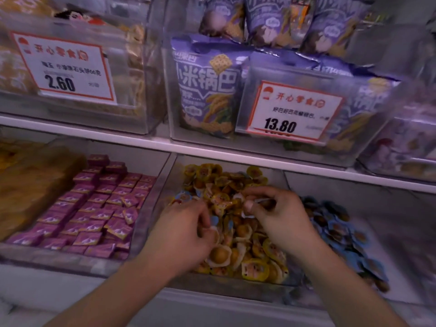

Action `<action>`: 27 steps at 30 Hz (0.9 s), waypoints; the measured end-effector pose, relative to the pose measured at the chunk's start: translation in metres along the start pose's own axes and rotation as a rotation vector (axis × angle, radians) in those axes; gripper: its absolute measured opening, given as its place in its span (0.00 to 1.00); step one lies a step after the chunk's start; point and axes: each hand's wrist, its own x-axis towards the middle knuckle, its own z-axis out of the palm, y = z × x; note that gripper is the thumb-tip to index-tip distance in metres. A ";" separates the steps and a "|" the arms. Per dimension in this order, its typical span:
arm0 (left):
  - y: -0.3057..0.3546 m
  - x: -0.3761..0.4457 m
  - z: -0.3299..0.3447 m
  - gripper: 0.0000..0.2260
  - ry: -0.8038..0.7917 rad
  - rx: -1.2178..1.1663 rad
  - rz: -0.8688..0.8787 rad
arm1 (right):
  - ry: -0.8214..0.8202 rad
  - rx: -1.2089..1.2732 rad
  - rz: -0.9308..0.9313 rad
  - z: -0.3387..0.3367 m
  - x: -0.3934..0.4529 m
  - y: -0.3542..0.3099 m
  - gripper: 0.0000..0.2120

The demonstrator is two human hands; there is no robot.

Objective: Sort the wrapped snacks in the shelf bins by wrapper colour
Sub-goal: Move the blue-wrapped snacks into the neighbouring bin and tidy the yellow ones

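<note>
Hands both reach down into the middle clear plastic bin (pixel 165 185) on the lower shelf. Left hand (pixel 188 230) is curled, fingers pinching into the pile of round yellow-wrapped snacks (pixel 236 237), with a blue-wrapped snack (pixel 213 221) showing at its fingertips. Right hand (pixel 278 215) pinches a small clear-edged wrapper between thumb and fingers. Blue round-wrapped snacks (pixel 339 232) fill the bin just right; purple square packets (pixel 94 208) sit left.
</note>
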 end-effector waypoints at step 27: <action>0.002 -0.003 0.004 0.21 -0.335 0.120 0.124 | -0.079 -0.257 -0.193 0.007 -0.009 0.000 0.12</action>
